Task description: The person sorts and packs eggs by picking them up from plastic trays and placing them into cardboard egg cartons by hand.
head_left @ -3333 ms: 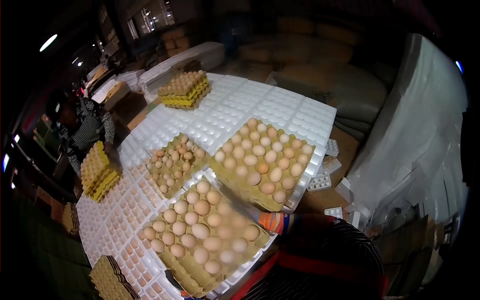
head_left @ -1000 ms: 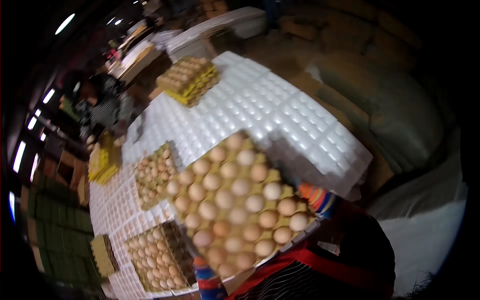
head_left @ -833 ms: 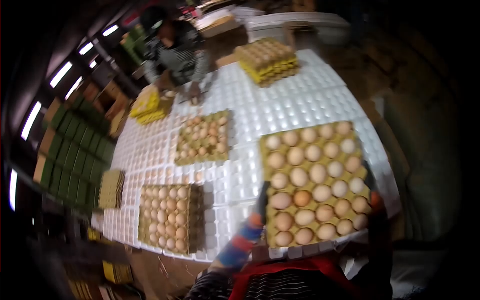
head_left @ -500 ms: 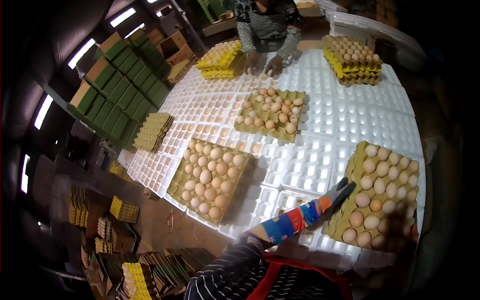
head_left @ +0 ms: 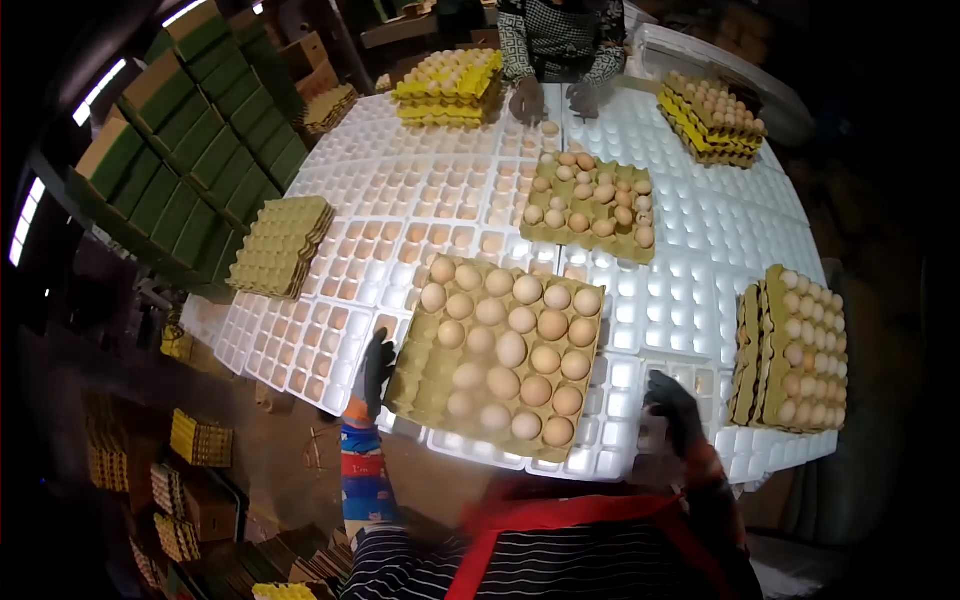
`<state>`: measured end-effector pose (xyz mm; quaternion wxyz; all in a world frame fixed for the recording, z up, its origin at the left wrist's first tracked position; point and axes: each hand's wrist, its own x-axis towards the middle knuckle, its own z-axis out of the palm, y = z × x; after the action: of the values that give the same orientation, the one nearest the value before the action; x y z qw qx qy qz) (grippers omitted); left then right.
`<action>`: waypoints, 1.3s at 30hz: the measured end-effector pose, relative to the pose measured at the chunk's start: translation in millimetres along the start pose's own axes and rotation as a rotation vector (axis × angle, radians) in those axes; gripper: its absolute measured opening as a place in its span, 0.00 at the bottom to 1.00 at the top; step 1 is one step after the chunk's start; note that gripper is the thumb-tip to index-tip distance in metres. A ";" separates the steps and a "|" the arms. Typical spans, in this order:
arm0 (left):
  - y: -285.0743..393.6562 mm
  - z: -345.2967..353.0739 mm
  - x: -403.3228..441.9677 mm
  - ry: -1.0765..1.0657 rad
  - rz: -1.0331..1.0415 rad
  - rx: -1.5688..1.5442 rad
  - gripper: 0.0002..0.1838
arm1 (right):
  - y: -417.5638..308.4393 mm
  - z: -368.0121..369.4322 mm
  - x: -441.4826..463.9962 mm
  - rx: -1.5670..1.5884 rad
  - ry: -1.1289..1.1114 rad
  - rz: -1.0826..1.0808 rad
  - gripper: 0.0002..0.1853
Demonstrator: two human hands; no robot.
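Eggs are held in the near tray, set on white trays. The left hand, previously at the right tray, is now placed at the near tray's left edge; whether it is closed cannot be told. The right hand has been brought between them, fingers loosely bent and parted.

Some parts are hard to see.
The other person has their head cut off by the top edge, and their fingers are too dark to count. A foggy smear makes some eggs in the near tray blurry. The right hand is dark and a bit blurry. I cannot tell if the left hand touches the near tray. The bottom edge cuts off a yellow tray, and shadows hide the far right side.
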<state>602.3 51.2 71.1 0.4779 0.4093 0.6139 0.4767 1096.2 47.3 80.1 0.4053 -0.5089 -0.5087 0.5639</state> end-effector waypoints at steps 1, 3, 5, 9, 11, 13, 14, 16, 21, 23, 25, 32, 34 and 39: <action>-15.1 1.1 13.0 -0.168 -0.055 -0.200 0.30 | 17.3 32.1 17.6 0.101 -0.040 0.122 0.28; -41.8 -4.3 39.0 -0.470 -0.203 -0.488 0.33 | 21.3 74.1 47.5 0.224 -0.043 0.333 0.30; -54.4 -3.6 53.5 -0.437 -0.220 -0.398 0.34 | -17.3 115.0 51.2 0.458 -0.214 0.118 0.28; -0.9 16.1 40.8 -0.633 -0.322 -0.636 0.31 | 17.8 128.8 63.7 0.884 -0.182 0.175 0.23; 5.1 17.5 36.0 -0.714 -0.020 -0.506 0.27 | 17.8 130.5 52.6 0.821 -0.115 0.167 0.23; -21.3 5.5 41.8 -0.597 0.000 -0.396 0.24 | 18.4 127.3 38.8 0.776 -0.061 0.161 0.22; -44.9 -1.6 55.8 -0.526 0.044 -0.253 0.23 | 16.7 123.4 32.7 0.750 -0.038 0.149 0.22; 11.9 16.4 26.9 -0.524 -0.080 -0.418 0.23 | 13.8 113.9 26.5 0.696 0.011 0.126 0.21; 35.3 87.2 -10.6 -0.569 0.041 -0.478 0.24 | 0.2 34.0 40.7 0.512 0.249 0.029 0.20; 19.6 123.3 -18.3 -0.472 0.076 -0.318 0.28 | 2.9 -15.8 38.4 0.475 0.336 0.044 0.20; 47.3 174.8 -31.3 -0.477 0.000 -0.417 0.32 | 13.9 -59.6 28.1 0.455 0.388 0.079 0.19; 19.3 227.3 -10.7 -0.680 -0.095 -0.442 0.33 | 54.8 -93.1 14.6 0.373 0.477 0.164 0.17; 9.5 215.4 -5.9 -0.505 0.008 -0.163 0.34 | 59.8 -95.6 20.5 0.188 0.545 0.099 0.17; 78.6 212.4 -47.3 -0.410 0.810 0.549 0.26 | -96.1 9.4 -40.4 -0.987 0.198 -0.641 0.22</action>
<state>823.3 63.7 138.3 0.2411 0.8084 0.4029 0.3550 1087.4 21.2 181.0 0.3163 -0.5082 -0.7988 0.0602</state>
